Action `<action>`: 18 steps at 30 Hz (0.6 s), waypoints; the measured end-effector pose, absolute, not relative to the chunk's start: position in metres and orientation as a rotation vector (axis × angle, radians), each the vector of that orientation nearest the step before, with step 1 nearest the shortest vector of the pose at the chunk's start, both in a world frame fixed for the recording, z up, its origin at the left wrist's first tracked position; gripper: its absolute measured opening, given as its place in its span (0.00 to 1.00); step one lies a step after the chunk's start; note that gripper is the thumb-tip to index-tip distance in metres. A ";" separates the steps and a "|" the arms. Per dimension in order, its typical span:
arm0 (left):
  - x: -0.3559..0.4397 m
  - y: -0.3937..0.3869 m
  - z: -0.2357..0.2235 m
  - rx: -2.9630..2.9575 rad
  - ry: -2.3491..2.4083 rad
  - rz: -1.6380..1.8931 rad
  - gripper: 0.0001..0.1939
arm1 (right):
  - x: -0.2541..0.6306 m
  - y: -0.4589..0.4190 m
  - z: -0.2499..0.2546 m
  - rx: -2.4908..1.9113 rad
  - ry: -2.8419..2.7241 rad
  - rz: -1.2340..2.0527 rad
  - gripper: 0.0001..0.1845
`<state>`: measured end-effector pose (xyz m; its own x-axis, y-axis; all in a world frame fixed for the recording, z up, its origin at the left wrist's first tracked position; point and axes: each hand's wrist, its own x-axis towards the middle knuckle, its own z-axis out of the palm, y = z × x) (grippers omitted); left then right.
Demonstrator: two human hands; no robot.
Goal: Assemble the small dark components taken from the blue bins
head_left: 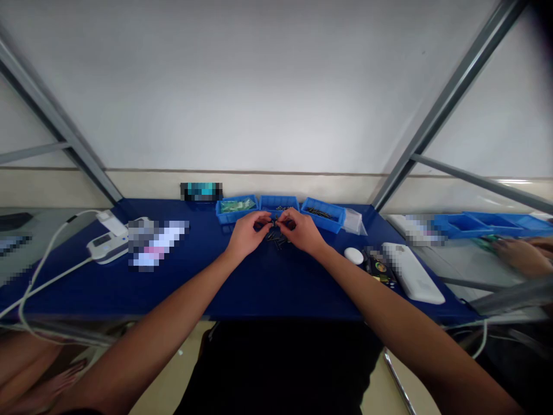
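While I watch, L hand (pixel 247 233) n R hand (pixel 304 231) pinch a tiny dark pc (pixel 273 222) btwn fingertips; loose thin pcs (pixel 277 240) lie just nearside, axes mixed, neither hand clearly closer.

No text, label, brand, number or sign can be read. On a clock face centred on the view, pixel blocks cover the turquoise screen of a black rectangular device (pixel 201 191) just past nine, and a flat white-and-pink rectangular item (pixel 158 245) between eight and nine. At nine, the dark display on a white plastic power unit (pixel 97 252) is too small to make out. At four, a dark, gold-marked flat item (pixel 381 267) is partly pixelated, its markings illegible.
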<state>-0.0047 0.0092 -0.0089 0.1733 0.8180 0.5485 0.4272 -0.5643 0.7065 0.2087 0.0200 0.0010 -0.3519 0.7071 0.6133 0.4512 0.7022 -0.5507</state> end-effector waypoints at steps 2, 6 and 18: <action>-0.005 0.008 -0.008 2.168 1.193 1.338 0.14 | 0.209 0.020 0.001 -0.897 -1.993 0.355 0.03; -0.006 0.008 -0.007 2.295 1.211 1.246 0.10 | 0.209 0.020 0.001 -0.910 -1.958 0.360 0.03; -0.009 0.014 -0.018 2.331 1.207 1.087 0.12 | 0.256 0.053 0.008 -1.221 -1.876 -0.140 0.10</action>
